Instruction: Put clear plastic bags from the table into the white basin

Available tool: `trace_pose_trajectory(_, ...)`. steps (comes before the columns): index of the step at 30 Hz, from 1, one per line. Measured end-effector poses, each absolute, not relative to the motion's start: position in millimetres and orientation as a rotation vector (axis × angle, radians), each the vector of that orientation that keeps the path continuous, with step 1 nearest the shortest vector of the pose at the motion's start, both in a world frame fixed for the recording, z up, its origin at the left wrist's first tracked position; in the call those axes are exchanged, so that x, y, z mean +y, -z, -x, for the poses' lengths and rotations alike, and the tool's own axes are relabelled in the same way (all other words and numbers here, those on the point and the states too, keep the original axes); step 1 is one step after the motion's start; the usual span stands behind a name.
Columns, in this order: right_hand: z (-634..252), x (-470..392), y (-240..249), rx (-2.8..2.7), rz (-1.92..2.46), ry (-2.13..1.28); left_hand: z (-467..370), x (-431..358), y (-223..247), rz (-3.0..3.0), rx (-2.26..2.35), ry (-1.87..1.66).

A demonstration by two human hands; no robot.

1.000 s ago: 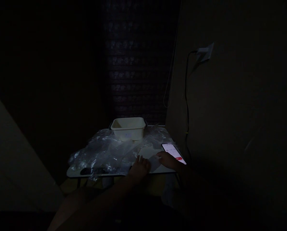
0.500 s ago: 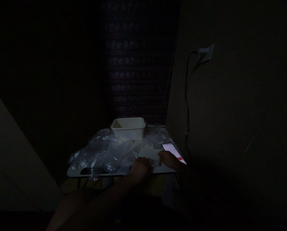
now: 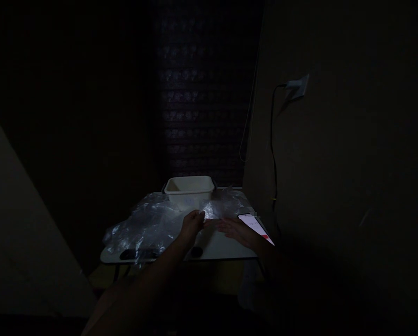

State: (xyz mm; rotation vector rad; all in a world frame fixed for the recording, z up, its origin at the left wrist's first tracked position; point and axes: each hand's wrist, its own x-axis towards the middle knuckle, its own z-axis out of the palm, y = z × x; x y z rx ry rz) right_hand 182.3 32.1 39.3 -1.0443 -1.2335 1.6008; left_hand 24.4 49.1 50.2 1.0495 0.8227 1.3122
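Pinched in my left hand [image 3: 191, 226] is the edge of a clear plastic bag [image 3: 212, 210], which stands up over the table and catches the light. My right hand [image 3: 234, 229] is at the bag's lower right side, its fingers stretched out and close together. Whether those fingertips touch the plastic is too dark to tell. More crumpled clear plastic bags [image 3: 144, 228] spread over the left of the white table [image 3: 223, 249]. Behind the held bag stands a white plastic tub [image 3: 190, 192].
A phone [image 3: 256, 227] with a lit screen lies at the table's right edge, by my right wrist. A black cable [image 3: 272, 140] hangs from a wall socket [image 3: 302, 86] on the right. Dark blinds [image 3: 184, 107] rise behind the table. The room is very dim.
Both hands have moved from near the table's front edge further back. The pale flat thing between them no longer lies there; a clear bag is now raised in my left hand. My right fingers have straightened.
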Motion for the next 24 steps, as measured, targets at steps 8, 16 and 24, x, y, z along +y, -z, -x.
trace_pose_trajectory(8,-155,38,-42,-1.07,0.936,-1.377,-32,45,-45,-1.107,0.921,-1.201)
trace_pose_trajectory(16,-158,49,-49,-1.236,1.027,-1.132,-18,56,-51,-1.154,0.904,-1.232)
trace_pose_trajectory(24,-162,57,-53,-1.311,1.099,-1.129,-13,58,-51,-1.072,0.895,-1.279)
